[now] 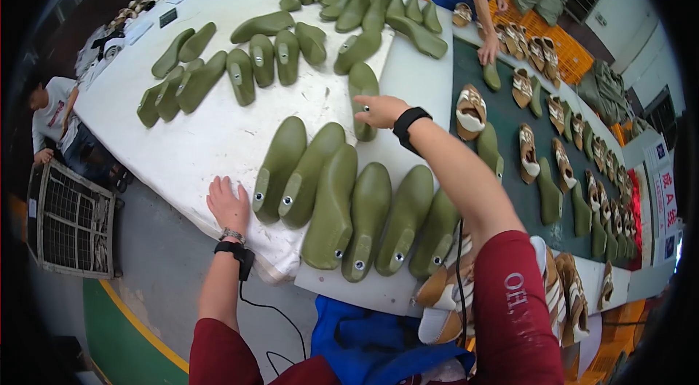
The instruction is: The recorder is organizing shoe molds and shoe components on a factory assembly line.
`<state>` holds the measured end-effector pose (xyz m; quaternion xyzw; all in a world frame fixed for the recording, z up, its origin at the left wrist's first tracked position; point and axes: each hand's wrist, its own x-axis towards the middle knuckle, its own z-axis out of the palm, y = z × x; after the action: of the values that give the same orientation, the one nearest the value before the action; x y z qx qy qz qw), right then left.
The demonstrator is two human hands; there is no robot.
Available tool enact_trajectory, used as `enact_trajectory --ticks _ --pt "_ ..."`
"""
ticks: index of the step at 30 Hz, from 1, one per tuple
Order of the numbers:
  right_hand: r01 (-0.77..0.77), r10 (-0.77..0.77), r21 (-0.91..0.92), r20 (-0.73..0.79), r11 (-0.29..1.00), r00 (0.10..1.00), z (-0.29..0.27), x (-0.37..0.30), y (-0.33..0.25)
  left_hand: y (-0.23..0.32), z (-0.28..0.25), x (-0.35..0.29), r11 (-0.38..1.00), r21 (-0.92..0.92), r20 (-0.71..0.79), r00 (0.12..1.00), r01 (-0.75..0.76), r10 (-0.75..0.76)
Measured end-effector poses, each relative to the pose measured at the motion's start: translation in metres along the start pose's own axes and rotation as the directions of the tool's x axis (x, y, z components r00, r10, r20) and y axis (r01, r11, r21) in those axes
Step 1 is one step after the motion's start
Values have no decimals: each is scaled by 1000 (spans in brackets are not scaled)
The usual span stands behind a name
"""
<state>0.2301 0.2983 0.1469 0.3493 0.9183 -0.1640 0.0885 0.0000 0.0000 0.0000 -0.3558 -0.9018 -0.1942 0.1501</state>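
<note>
My right hand (384,111) reaches over the table with its fingers closed around the heel part of a green shoe last (362,81). Part of that last is hidden behind the fingers. My left hand (228,204) lies on the white cloth (196,174) with its fingers apart, holding nothing. Right of it, a row of several large green lasts starts with a tilted last (282,167), close to my left fingers but apart from them. Metal-rimmed holes show in the near ends of these lasts. Farther back lie more green lasts (240,76), some in a cluster (357,10).
At the right runs a dark green conveyor belt (510,174) with brown-and-white shoes and lasts on it. Another person's hand (488,50) touches a last there. More shoes (444,319) sit near my right elbow. A person at the left holds a wire cart (73,217). A black cable (280,308) hangs from my left wrist.
</note>
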Motion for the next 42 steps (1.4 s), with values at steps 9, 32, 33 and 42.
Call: enact_trajectory --ticks 9,32,33,42 --pt "-237 222 -32 -246 971 943 42 3 1 -9 -8 0 1000 0 -50 999 -19 19" --pt "-342 351 81 -194 936 916 43 -70 59 8 -280 339 858 -130 -15 867 -496 499" --pt "-356 363 74 -191 932 912 44 -70 65 56 -273 346 788 -268 -135 831 -554 539" --pt "-294 311 106 -226 950 923 50 -72 75 261 5 315 852 -240 284 805 -466 521"
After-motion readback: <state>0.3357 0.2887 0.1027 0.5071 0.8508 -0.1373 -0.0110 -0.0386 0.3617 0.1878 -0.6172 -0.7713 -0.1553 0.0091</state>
